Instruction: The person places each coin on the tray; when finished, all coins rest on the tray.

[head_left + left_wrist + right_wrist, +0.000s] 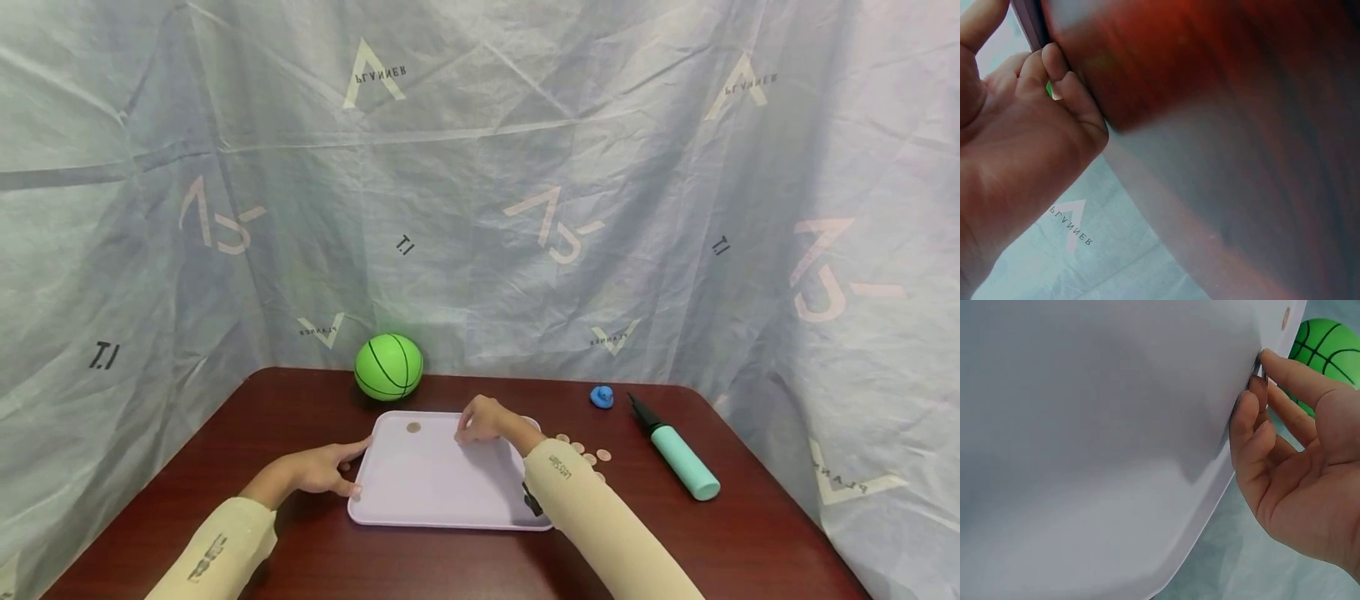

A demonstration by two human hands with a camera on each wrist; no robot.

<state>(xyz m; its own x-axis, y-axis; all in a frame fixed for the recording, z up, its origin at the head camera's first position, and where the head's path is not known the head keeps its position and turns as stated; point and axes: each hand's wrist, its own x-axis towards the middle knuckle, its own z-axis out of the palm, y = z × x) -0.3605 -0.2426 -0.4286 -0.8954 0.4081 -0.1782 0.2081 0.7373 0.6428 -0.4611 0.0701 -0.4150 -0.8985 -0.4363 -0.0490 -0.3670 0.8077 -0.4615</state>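
A pale lilac tray (427, 492) lies on the table with one coin (413, 427) near its far left corner. My left hand (318, 468) holds the tray's left edge, thumb over the rim; the left wrist view shows the other fingers curled against the outer side. Over the far part of the tray, my right hand (482, 419) pinches a coin (458, 438) between thumb and fingertips. In the right wrist view that coin shows as a thin dark edge, and the right hand's fingers (1246, 419) are bent close over the tray surface. Several copper-coloured coins (603, 455) lie beside the tray, partly hidden by the right sleeve.
A green ball (388, 367) with black lines stands behind the tray. At the back right sits a blue rubber duck (602, 397). A mint hand pump (684, 461) with a black end lies on the right side of the dark red table (300, 558). Grey printed cloth hangs around.
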